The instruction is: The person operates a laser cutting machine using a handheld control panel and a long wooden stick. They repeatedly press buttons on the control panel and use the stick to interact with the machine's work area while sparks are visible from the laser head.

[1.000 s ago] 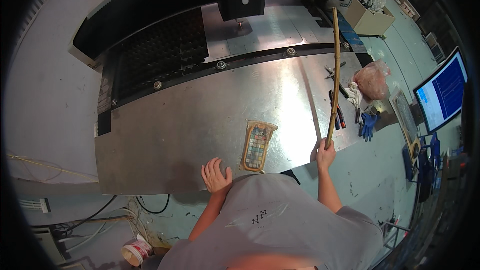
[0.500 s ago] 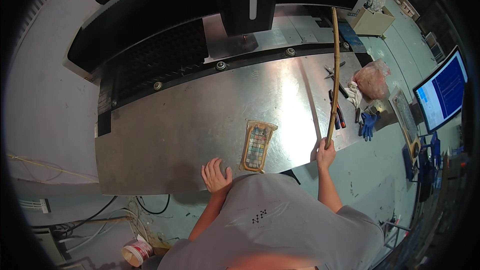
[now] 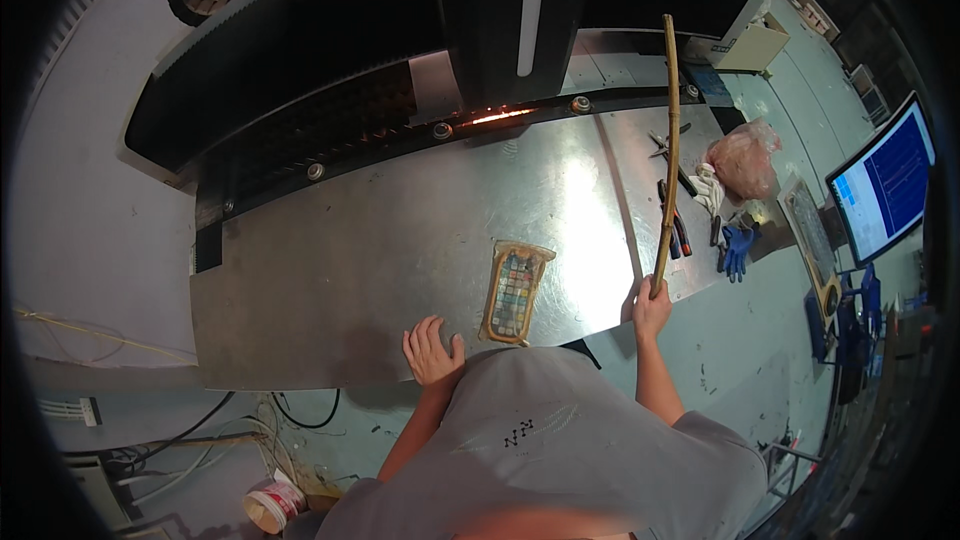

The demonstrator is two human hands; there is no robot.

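Note:
My right hand (image 3: 651, 312) is wrapped round the lower end of a long bamboo stick (image 3: 671, 140), which reaches up over the right part of the metal sheet table (image 3: 330, 260) toward the machine. On the table's near edge my left hand (image 3: 433, 353) lies flat with its fingers apart, holding nothing. Between the hands sits a handheld controller with coloured buttons, wrapped in clear plastic (image 3: 514, 292). At the far edge of the table, bright orange sparks (image 3: 500, 117) glow beneath the head of a large black cutting machine (image 3: 510, 20).
Pliers (image 3: 677, 225), white gloves (image 3: 708, 188) and a pink plastic bag (image 3: 745, 160) lie at the table's right end. Blue gloves (image 3: 737, 252) are beside them. Farther right stand a monitor (image 3: 885, 185) and a keyboard (image 3: 808, 230). Round rollers (image 3: 316, 172) line the far edge.
The machine's gantry and head have come nearer to the table, and orange sparks now show under the head. My hands and the bamboo stick have stayed in place.

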